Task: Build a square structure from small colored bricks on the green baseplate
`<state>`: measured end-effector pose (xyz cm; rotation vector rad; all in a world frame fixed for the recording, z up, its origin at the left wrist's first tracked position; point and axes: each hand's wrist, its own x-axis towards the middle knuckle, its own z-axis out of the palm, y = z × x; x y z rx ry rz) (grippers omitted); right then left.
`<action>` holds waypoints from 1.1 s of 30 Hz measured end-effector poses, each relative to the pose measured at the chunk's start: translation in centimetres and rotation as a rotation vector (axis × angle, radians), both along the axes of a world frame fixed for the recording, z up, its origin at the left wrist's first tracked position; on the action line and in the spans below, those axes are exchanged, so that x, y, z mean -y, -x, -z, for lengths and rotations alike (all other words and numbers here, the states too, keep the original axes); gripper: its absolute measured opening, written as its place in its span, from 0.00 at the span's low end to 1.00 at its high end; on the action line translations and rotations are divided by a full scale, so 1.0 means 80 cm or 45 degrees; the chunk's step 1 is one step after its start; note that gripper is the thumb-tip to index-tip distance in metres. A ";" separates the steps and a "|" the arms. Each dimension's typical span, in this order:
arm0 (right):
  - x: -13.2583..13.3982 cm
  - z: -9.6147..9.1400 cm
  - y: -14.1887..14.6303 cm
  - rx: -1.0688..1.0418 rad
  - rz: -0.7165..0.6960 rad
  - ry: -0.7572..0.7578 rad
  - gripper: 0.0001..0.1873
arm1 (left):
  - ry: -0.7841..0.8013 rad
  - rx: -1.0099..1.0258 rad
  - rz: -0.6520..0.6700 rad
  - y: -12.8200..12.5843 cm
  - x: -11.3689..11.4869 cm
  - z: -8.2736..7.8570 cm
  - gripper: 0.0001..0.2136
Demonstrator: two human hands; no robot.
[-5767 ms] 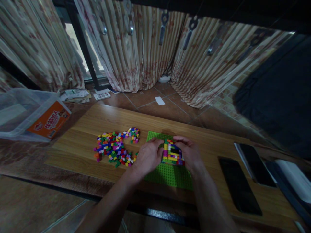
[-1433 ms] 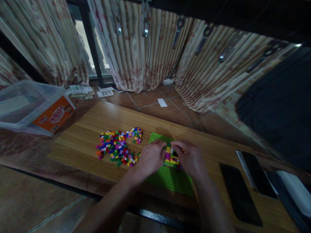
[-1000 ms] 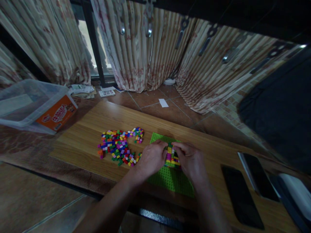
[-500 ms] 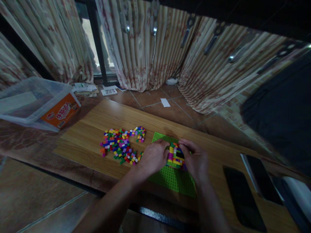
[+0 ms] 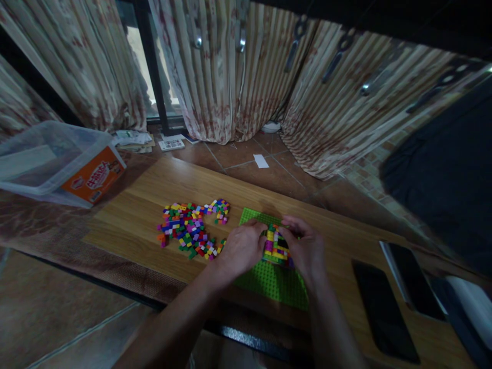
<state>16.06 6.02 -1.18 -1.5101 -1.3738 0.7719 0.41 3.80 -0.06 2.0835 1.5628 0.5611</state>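
Note:
A green studded baseplate (image 5: pixel 277 289) lies on the wooden board, with a structure of coloured toy bricks (image 5: pixel 273 247) built up on it. My left hand (image 5: pixel 244 246) rests against the structure's left side, fingers bent and thumb touching the bricks. On the other side, my right hand (image 5: pixel 305 246) has its thumb and forefinger closed together at the structure's far right part. Whatever small piece may be between those fingertips is hidden. Left of my left hand, a loose pile of small coloured bricks (image 5: pixel 188 230) spreads over the board.
Two dark phone-like slabs, the nearer a black phone (image 5: pixel 384 310), lie at the right of the wooden board (image 5: pixel 130 215). At far left stands a clear plastic bin (image 5: pixel 42 179) with an orange label. Papers (image 5: pixel 132 138) lie on the floor near the curtains.
My right hand has shifted slightly left, its thumb and forefinger now further over the brick structure. My left hand stays nearly in place against it.

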 end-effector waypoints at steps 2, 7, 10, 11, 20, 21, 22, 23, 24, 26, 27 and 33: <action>-0.002 0.000 0.000 0.004 -0.009 0.014 0.15 | -0.005 -0.006 0.003 0.000 0.000 0.000 0.11; -0.004 -0.002 0.001 0.015 -0.015 0.044 0.15 | -0.015 -0.021 -0.004 0.000 0.000 0.001 0.11; -0.005 -0.003 0.001 0.013 -0.039 0.058 0.15 | -0.018 -0.019 -0.006 0.000 0.000 0.003 0.11; -0.005 -0.003 0.001 0.018 -0.044 0.063 0.15 | -0.021 -0.018 -0.007 0.000 0.000 0.003 0.11; -0.009 -0.004 0.000 -0.002 -0.067 0.087 0.15 | -0.034 0.025 -0.041 0.003 -0.001 0.004 0.13; -0.009 -0.003 -0.001 -0.061 -0.038 0.077 0.16 | -0.043 0.062 -0.060 0.004 -0.002 0.004 0.13; -0.008 -0.002 -0.003 -0.132 0.005 0.063 0.16 | -0.054 0.115 -0.083 0.005 -0.002 0.003 0.13; -0.008 -0.002 -0.004 -0.200 0.062 0.042 0.17 | -0.071 0.186 -0.112 0.005 -0.002 0.001 0.13; -0.008 -0.002 -0.006 -0.254 0.134 0.012 0.17 | -0.095 0.274 -0.142 0.003 -0.001 -0.001 0.13; -0.006 -0.003 -0.007 -0.285 0.273 -0.067 0.17 | -0.167 0.483 -0.180 -0.004 0.003 -0.007 0.13; -0.005 -0.005 -0.007 -0.262 0.323 -0.112 0.17 | -0.215 0.593 -0.171 -0.010 0.007 -0.011 0.13; 0.004 -0.026 0.000 -0.324 0.414 -0.148 0.18 | -0.445 0.902 0.155 -0.064 0.043 -0.028 0.14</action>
